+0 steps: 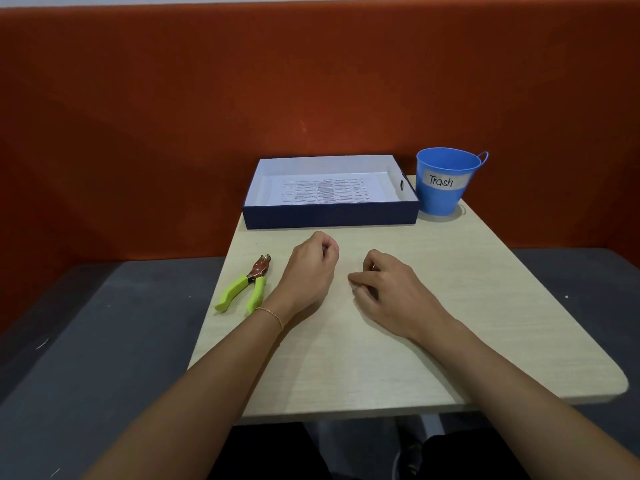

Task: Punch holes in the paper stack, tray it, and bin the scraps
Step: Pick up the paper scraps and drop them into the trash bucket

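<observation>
Your left hand [311, 268] rests on the desk [485, 306], fingers curled together around nothing visible. Your right hand [391, 289] bends its fingers onto the desk; whether they pinch anything is unclear. The paper stack [325, 190] lies in the tray [329, 216].

My table [485, 306] is pale wood. The tray [330, 214] sits at its far edge, and the bucket [441, 199] stands just beside the tray at the far right corner. The punch [247, 284] lies near the left edge, handles toward me. My left hand [311, 268] and right hand [388, 289] rest mid-table, near each other, fingers curled.
</observation>
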